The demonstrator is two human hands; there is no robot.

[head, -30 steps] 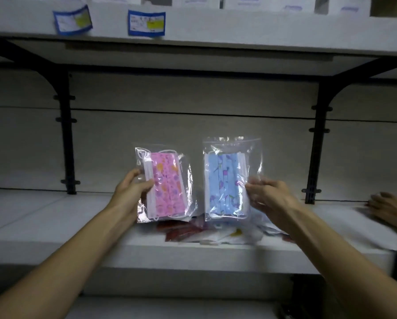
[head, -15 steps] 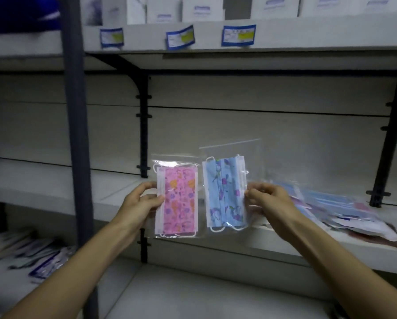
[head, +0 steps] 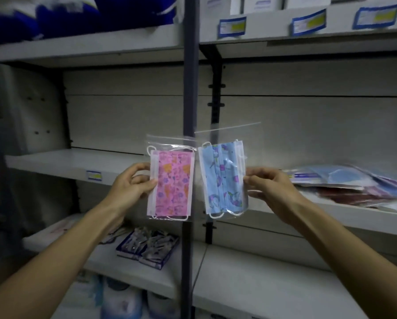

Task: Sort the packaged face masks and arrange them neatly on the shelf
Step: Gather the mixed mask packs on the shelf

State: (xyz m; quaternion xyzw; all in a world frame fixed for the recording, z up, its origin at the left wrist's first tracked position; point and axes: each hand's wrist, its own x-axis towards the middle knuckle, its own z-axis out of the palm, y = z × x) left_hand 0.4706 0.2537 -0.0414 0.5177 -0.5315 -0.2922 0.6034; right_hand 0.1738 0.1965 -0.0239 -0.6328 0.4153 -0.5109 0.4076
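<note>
My left hand point(head: 133, 181) pinches the left edge of a clear bag holding a pink patterned mask pack point(head: 173, 184). Beside it, my right hand point(head: 270, 185) pinches the right edge of a clear bag with a blue patterned mask pack point(head: 222, 178). Both packs hang upright side by side in the air, in front of a dark shelf post point(head: 190, 88). A loose pile of other packaged masks point(head: 351, 185) lies on the middle shelf point(head: 331, 217) to the right. The left section of the middle shelf point(head: 61, 163) is bare.
Blue boxes with small packets point(head: 148, 247) sit on the lower shelf at left. Blue and white packs point(head: 121, 300) stand below them. White boxes and blue price labels point(head: 308, 21) line the top shelf; blue bags point(head: 77, 14) fill its left part.
The view has swung left along the shelving. Both packs stayed in my hands and now hang in front of the shelf post, with the mask pile further to the right.
</note>
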